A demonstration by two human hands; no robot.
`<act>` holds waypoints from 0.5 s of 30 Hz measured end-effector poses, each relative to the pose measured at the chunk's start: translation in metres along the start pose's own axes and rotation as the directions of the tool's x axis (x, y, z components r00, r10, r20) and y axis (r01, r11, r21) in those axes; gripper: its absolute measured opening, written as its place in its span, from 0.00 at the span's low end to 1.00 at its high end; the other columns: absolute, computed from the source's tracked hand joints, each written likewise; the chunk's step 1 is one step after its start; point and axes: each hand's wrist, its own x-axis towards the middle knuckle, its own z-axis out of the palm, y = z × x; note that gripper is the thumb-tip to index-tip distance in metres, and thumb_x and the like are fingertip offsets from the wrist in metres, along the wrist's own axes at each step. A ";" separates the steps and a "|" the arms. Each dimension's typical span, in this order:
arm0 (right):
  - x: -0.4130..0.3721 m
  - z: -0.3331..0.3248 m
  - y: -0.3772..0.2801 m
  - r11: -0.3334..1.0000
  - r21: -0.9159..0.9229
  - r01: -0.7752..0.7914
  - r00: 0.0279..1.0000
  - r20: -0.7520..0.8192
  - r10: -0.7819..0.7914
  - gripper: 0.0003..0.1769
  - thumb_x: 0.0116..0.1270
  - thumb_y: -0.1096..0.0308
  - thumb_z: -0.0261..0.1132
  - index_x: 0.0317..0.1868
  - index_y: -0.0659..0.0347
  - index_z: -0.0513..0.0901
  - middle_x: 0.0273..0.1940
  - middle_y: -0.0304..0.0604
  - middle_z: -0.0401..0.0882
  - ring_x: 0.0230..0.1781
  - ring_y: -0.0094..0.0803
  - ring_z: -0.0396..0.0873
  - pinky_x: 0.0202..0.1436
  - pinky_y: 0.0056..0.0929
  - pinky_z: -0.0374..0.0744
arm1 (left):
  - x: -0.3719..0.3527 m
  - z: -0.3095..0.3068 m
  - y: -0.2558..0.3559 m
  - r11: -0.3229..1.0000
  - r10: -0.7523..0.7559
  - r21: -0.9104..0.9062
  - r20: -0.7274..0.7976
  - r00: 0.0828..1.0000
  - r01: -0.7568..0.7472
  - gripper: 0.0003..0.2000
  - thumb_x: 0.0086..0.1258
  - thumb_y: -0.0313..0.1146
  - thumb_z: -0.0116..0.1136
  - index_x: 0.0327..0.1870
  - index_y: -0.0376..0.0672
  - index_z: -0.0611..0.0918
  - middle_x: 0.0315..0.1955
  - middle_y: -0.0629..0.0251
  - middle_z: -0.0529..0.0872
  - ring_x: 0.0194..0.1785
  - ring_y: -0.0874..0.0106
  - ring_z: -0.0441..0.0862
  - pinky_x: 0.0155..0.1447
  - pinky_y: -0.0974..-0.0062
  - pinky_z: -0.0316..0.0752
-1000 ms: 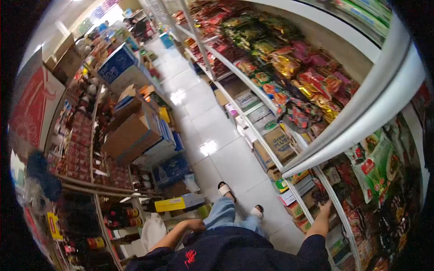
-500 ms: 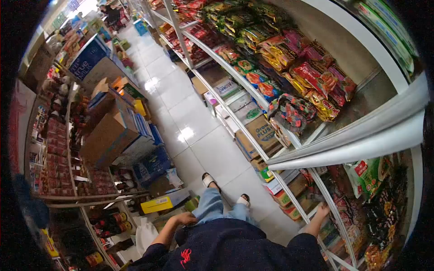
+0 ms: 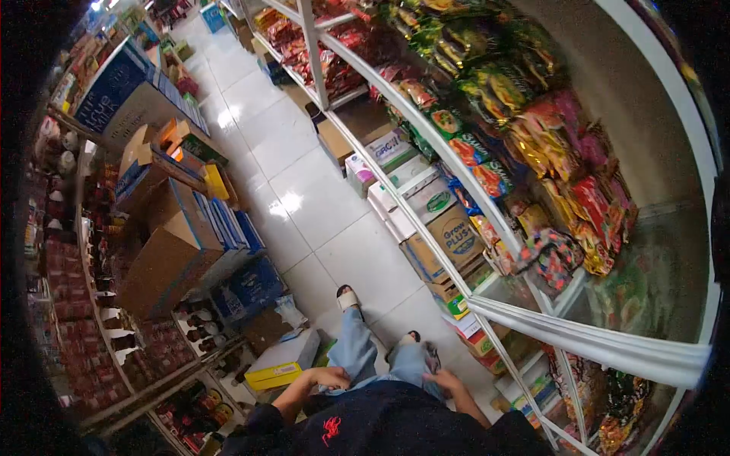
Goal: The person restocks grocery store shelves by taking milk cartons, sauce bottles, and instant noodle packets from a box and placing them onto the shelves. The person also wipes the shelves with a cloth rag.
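My left hand (image 3: 327, 378) is at my waist, against the top of my light blue jeans (image 3: 354, 351). Its fingers look loosely bent, and their tips do not show clearly. By my other thigh hangs my right hand (image 3: 447, 382), a little blurred, fingers somewhat apart and nothing visible in them. Close to the left hand stands a white and yellow carton (image 3: 283, 363). To the right of my right hand is a shelving unit with a pale metal rail (image 3: 593, 334). Packs of instant noodles (image 3: 494, 95) fill its upper shelf.
A tiled aisle (image 3: 293, 205) runs ahead between the shelves. Opened cardboard boxes (image 3: 163, 254) and a blue milk carton (image 3: 114, 91) jut in from the left. Cartons, including a brown one (image 3: 456, 234), line the lower right shelf. A patterned cloth item (image 3: 551, 261) lies on the shelf's edge.
My right hand has come away from the shelf at the right and is now beside my thigh. My left hand stays at my waist. The view has shifted, and my feet have moved.
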 end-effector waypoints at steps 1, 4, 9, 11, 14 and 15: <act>0.009 0.004 -0.006 0.993 -0.110 -0.038 0.999 -0.003 0.038 0.23 0.53 0.49 0.63 0.26 0.65 0.79 0.24 0.36 0.75 0.23 0.28 0.71 0.25 0.30 0.69 | -0.006 -0.005 -0.007 1.000 -0.003 -0.013 0.018 1.000 0.003 0.11 0.61 0.39 0.51 0.22 0.42 0.73 0.16 0.75 0.66 0.22 0.82 0.63 0.26 0.80 0.61; 0.012 -0.002 -0.025 0.980 -0.188 -0.070 0.996 0.044 0.080 0.23 0.54 0.50 0.63 0.20 0.64 0.78 0.16 0.34 0.70 0.16 0.25 0.67 0.21 0.29 0.66 | -0.024 -0.013 -0.025 0.990 0.038 -0.132 -0.029 0.999 -0.042 0.11 0.58 0.39 0.51 0.22 0.41 0.74 0.18 0.76 0.69 0.22 0.82 0.64 0.25 0.80 0.61; -0.027 -0.006 -0.082 0.846 -0.118 0.520 0.835 0.280 -0.474 0.22 0.57 0.53 0.61 0.20 0.65 0.70 0.14 0.34 0.61 0.15 0.25 0.63 0.19 0.30 0.62 | -0.069 -0.009 -0.001 0.944 0.051 -0.309 -0.203 0.978 -0.114 0.10 0.62 0.38 0.51 0.25 0.41 0.74 0.16 0.78 0.67 0.20 0.84 0.65 0.26 0.84 0.62; -0.019 -0.023 -0.091 0.932 -0.191 0.308 0.889 0.407 -0.210 0.23 0.57 0.52 0.61 0.24 0.68 0.73 0.20 0.40 0.66 0.24 0.28 0.66 0.28 0.32 0.65 | -0.071 -0.014 0.000 0.977 0.001 -0.206 -0.205 0.979 -0.044 0.09 0.63 0.38 0.51 0.27 0.43 0.75 0.17 0.79 0.68 0.21 0.84 0.65 0.27 0.85 0.64; -0.001 -0.037 -0.103 0.925 -0.342 0.164 0.876 0.481 0.022 0.26 0.56 0.49 0.61 0.31 0.71 0.77 0.27 0.46 0.71 0.33 0.33 0.71 0.37 0.34 0.68 | -0.060 -0.027 -0.003 0.974 0.045 -0.210 -0.176 0.983 -0.082 0.09 0.63 0.38 0.50 0.28 0.42 0.75 0.17 0.78 0.67 0.22 0.84 0.65 0.27 0.83 0.64; 0.018 -0.048 -0.108 0.918 -0.274 0.286 0.848 0.519 -0.109 0.25 0.56 0.49 0.62 0.31 0.70 0.77 0.27 0.45 0.72 0.33 0.32 0.71 0.37 0.33 0.68 | -0.046 -0.038 -0.012 0.982 0.047 -0.177 -0.116 0.992 -0.068 0.09 0.63 0.37 0.49 0.28 0.42 0.74 0.17 0.77 0.67 0.22 0.83 0.65 0.27 0.82 0.64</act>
